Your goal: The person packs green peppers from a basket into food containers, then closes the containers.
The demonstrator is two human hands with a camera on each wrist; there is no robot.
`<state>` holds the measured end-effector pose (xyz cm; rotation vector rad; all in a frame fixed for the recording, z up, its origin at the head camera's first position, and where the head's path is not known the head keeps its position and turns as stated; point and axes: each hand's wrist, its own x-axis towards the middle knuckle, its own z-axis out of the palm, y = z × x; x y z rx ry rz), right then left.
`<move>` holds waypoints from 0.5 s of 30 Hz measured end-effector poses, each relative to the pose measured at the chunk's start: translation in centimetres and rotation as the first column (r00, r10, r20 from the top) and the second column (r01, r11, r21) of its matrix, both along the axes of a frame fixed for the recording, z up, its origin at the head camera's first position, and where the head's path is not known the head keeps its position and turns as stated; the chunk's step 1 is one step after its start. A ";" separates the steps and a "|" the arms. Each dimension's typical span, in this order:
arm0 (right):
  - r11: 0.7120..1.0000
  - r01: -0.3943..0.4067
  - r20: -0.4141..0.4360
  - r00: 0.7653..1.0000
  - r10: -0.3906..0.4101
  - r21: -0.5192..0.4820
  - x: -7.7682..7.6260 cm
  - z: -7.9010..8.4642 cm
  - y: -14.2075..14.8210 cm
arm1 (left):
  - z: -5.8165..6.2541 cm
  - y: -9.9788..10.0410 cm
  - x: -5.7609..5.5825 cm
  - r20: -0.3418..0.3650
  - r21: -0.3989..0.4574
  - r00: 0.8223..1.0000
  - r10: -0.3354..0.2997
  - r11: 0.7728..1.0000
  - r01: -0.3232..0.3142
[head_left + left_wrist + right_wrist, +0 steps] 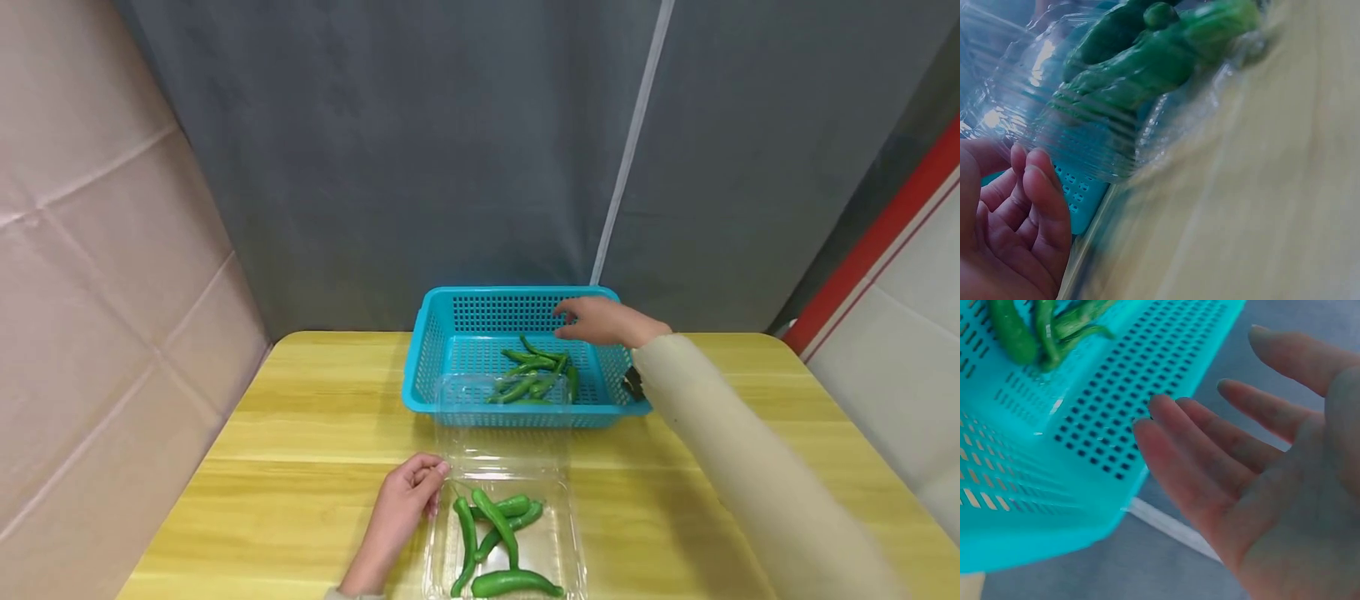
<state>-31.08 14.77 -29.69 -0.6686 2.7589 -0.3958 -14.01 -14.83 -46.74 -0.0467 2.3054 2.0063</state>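
Observation:
My left hand (407, 500) pinches the left edge of a clear plastic clamshell box (576, 542) between thumb and fingertips, near its hinge. Several green chili peppers (495, 525) lie in the box's base, and its lid (502, 454) leans back over the front rim of a blue basket. In the left wrist view the thumb and fingers (1041, 187) meet at the box's clear rim. Over the right side of the blue basket (517, 292) hovers my right hand (603, 321), fingers spread and holding nothing. More green chili peppers (532, 373) are piled on the basket floor.
A yellow wood-grain table (300, 433) carries the box and basket. Behind it hangs a dark grey curtain (390, 150); a pale covered wall (112, 250) rises at the left. A small dark object (633, 383) shows by the right forearm.

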 end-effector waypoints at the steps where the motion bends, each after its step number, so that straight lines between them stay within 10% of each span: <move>1: 1.000 0.007 0.021 1.000 -0.007 0.003 -0.4 -0.3 0.0 | 0.0 0.0 0.0 0.000 -0.001 1.000 0.001 1.000 -0.001; 15: 0.985 0.169 0.230 0.958 -0.169 0.022 -3.5 -3.9 -0.3 | -0.4 -0.3 -0.2 0.002 -0.012 1.000 0.006 1.000 -0.006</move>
